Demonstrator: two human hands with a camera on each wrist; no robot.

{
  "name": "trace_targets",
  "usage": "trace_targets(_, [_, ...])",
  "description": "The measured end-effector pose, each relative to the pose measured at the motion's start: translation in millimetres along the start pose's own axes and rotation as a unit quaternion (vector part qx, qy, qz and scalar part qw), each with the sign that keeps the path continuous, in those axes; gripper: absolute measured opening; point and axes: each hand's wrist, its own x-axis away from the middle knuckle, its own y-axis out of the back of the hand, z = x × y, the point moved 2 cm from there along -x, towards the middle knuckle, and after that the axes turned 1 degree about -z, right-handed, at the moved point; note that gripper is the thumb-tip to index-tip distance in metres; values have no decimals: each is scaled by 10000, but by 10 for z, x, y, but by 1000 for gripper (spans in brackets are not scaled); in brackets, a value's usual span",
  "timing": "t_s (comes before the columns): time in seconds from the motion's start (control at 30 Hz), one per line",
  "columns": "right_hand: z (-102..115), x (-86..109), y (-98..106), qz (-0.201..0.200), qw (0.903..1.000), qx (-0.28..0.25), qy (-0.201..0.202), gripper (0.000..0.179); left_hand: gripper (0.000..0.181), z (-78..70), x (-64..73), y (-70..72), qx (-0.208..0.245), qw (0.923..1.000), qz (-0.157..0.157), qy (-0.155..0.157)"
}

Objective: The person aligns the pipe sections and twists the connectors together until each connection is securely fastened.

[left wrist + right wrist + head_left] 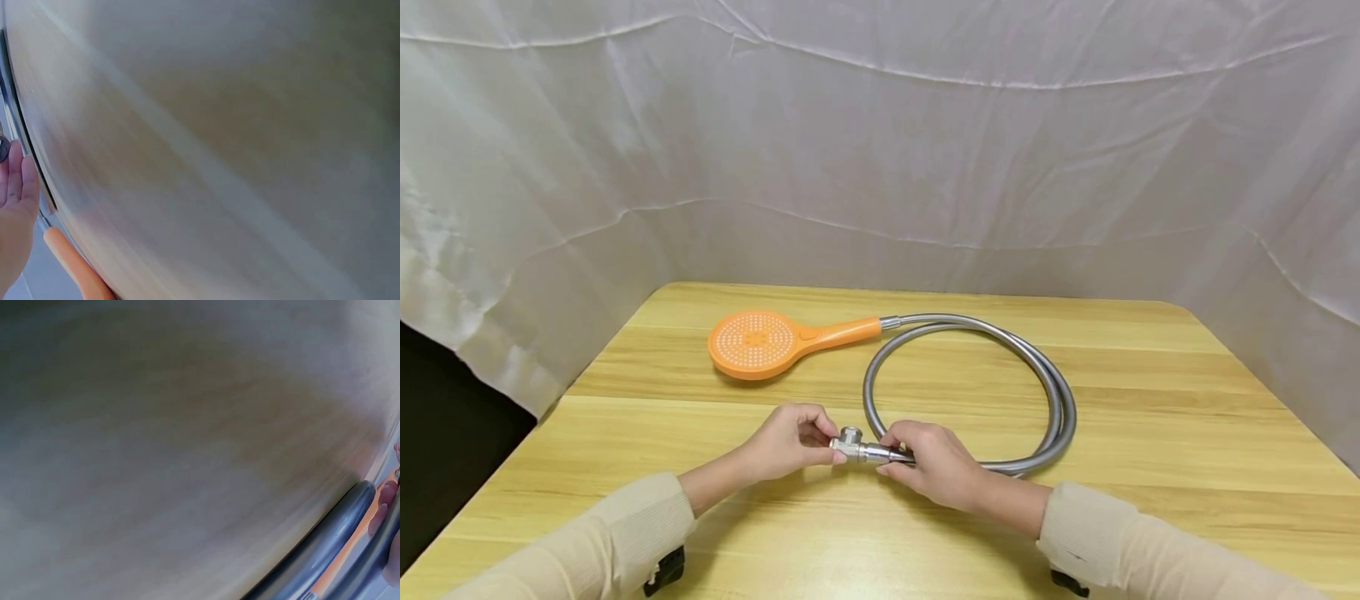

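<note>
My left hand [792, 440] pinches a small silver angle valve [850, 443] with a side outlet pointing away from me, between thumb and fingers. Against the valve's right end sits the chrome end nut [877, 452] of a grey shower hose [1063, 417]. My right hand [936, 463] grips the hose end just behind that nut. The hose loops round on the table to an orange shower head [756, 343], which lies spray face up at the back left. In the left wrist view, the left hand [15, 219] and the orange handle [72, 262] show at the edge.
Everything lies on a light wooden table [1150, 417]. A pale cloth curtain [880, 167] hangs behind it and along both sides. Dark space [452, 442] shows past the table's left edge.
</note>
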Motion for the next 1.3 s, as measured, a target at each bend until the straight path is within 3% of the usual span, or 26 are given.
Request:
trace_targets(0.6, [-15, -23, -11, 217, 9995, -225, 8, 12, 20, -7, 14, -22, -302, 9994, 62, -164])
trace_targets(0.7, [-10, -22, -13, 184, 9997, -116, -63, 13, 19, -1, 10, -10, -358, 9993, 46, -137])
trace_targets(0.93, [7, -29, -16, -70, 9969, 747, 216, 20, 19, 10, 1, -6, -365, 9992, 177, -43])
trace_targets(1.3, [-6, -57, -27, -38, 9970, 755, 193, 19, 16, 21, -4, -33, -732, 9970, 64, -226])
